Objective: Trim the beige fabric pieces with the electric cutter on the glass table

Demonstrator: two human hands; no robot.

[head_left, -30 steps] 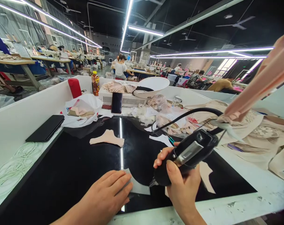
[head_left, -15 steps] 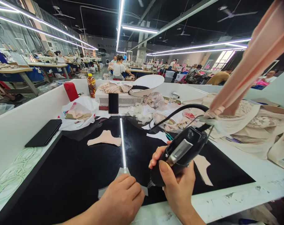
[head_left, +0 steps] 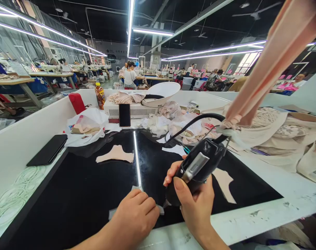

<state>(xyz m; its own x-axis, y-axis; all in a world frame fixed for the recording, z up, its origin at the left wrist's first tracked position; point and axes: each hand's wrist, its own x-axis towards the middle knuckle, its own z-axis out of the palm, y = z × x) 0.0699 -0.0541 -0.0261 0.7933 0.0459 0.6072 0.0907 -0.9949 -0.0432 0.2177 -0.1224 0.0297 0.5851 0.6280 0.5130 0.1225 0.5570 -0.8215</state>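
Observation:
My left hand (head_left: 138, 216) is closed, its bent fingers pressing on a translucent grey cut-out piece (head_left: 112, 213) that lies on the black work surface (head_left: 69, 187). Most of that piece is covered by the hand. In my right hand (head_left: 198, 211) is a black corded hand tool (head_left: 197, 165) with a metal plate on its side. Its small pointed tip is at the right end of the grey piece; whether they touch I cannot tell. A knotted pink fabric strip (head_left: 264, 66) hangs down to the tool's back end. Peach cut pieces lie further up (head_left: 115, 153) and to the right (head_left: 225, 183).
Green cord coils (head_left: 14, 198) and a black flat case (head_left: 47, 150) line the left side. Behind stand a plastic bag (head_left: 87, 126), a phone (head_left: 124, 115), a bottle (head_left: 99, 95) and a white hat (head_left: 161, 94). Beige fabric (head_left: 280, 135) is heaped right.
The whole view has shifted slightly. My left hand covers more of the grey piece's upper part. The tool stays in my right hand, its tip still near the piece's right end.

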